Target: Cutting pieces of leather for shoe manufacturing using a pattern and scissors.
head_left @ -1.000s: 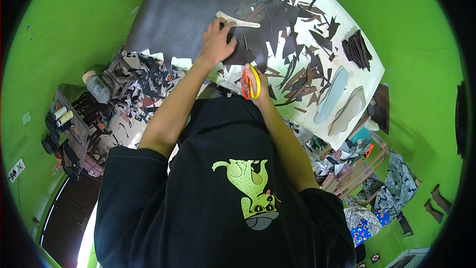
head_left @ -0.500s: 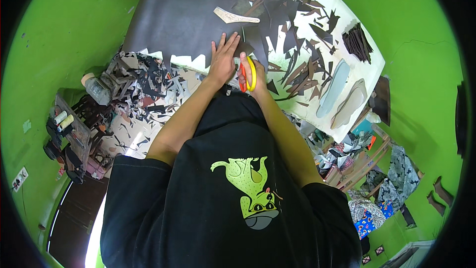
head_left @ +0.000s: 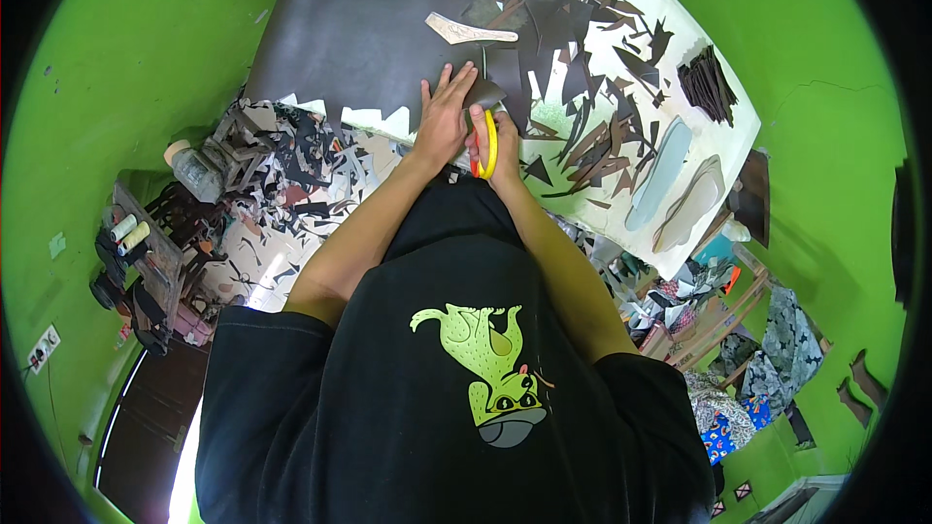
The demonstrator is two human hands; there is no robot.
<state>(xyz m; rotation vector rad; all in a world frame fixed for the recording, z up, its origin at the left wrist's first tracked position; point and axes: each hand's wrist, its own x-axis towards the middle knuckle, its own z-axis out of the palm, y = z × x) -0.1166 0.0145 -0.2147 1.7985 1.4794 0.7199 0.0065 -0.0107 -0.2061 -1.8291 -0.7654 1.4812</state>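
Scissors (head_left: pixel 493 144) in right hand (head_left: pixel 506 153), grip closed round them; left hand (head_left: pixel 443 128) flat on dark brown sheet (head_left: pixel 359 29)

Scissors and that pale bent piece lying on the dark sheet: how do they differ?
The scissors have yellow and red handles; the pale bent piece is whitish with faint markings. The scissors are held in the right hand, while the pale bent piece lies on the dark sheet, untouched by the hands. Both look much smaller than the dark sheet.
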